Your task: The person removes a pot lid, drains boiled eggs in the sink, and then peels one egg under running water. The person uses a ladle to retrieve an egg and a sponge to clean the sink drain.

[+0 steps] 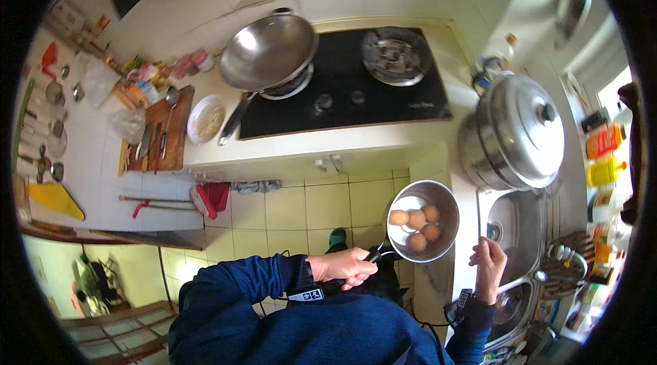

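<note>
A metal saucepan (447,241) with a dark handle hangs over the floor beside the counter, and several brown eggs (417,219) lie in it. My left hand (343,267) is closed around the saucepan's handle. To the right of the pan, my right hand (489,259) is above the edge of the double stainless steel sink (513,252), its fingers curled; whether it holds anything small cannot be told. Both wrists carry a band with a small device and a cable.
A large lidded steamer pot (513,134) stands beyond the sink. On the black cooktop (339,108) are a wok (269,51) and a burner (395,57). A bowl (206,119) and a cutting board (174,144) with knives are at the left. Bottles (605,172) line the right sill.
</note>
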Demonstrator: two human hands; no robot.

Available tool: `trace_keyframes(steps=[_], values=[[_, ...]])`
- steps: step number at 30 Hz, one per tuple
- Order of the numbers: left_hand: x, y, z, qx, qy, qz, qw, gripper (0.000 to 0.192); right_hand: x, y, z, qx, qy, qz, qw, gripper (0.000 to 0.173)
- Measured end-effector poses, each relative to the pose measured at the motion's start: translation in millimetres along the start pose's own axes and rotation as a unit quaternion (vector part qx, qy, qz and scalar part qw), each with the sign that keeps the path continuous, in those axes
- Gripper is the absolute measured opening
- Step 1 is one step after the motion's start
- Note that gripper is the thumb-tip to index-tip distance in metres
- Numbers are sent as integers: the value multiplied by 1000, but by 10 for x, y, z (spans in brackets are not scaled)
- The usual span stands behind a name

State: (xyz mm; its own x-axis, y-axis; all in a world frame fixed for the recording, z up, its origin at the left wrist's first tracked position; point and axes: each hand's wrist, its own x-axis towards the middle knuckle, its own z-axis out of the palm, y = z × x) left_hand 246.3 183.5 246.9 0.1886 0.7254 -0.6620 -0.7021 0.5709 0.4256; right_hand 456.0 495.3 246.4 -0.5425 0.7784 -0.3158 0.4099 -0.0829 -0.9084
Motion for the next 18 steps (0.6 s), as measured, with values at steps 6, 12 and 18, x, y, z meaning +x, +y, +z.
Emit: trace_keyframes(steps=[6,12,18], values=[[-643,-393,-532,-50,49,69,995,22,78,-240,1016,-34,-113,-44,992,32],[-1161,-814,-673,-148,121,156,969,32,306,-256,1785,-71,-220,-13,973,26],[-1606,-1082,-679,-234,189,229,926,36,440,-188,2605,-139,-341,-33,929,23]])
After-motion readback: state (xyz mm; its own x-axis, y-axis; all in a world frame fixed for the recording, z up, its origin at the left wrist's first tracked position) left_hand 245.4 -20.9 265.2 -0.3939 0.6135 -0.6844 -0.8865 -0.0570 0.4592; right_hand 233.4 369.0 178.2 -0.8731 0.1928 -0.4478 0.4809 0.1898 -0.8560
